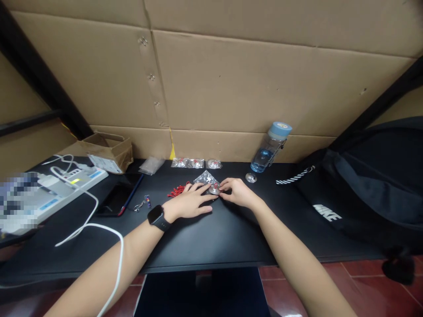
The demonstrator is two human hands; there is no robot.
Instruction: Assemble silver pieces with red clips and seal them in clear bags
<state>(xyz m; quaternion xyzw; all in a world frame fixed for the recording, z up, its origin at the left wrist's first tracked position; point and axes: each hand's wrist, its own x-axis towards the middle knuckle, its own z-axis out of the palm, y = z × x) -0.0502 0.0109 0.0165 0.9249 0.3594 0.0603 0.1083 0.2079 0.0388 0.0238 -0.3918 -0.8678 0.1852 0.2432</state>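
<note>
A shiny round metal disc (214,189) with a red mark lies partly over a clear plastic bag (205,177) on the black table. My left hand (191,201), with a black watch at its wrist, lies palm down with fingers spread, its fingertips at the bag and the disc's left side. The fingers of my right hand (236,192) are bent round the disc's right edge. Red cords (176,191) lie by my left hand. Three bagged discs (197,163) sit in a row at the cardboard wall. Another bare disc (251,178) rests to the right.
A blue-capped bottle (268,147) stands behind the bare disc. On the right is a black backpack (357,189). To the left are a phone (119,193), a small keychain (148,201), plastic bags (152,165), an open cardboard box (112,152), a power strip (54,200) and a white cable (121,251).
</note>
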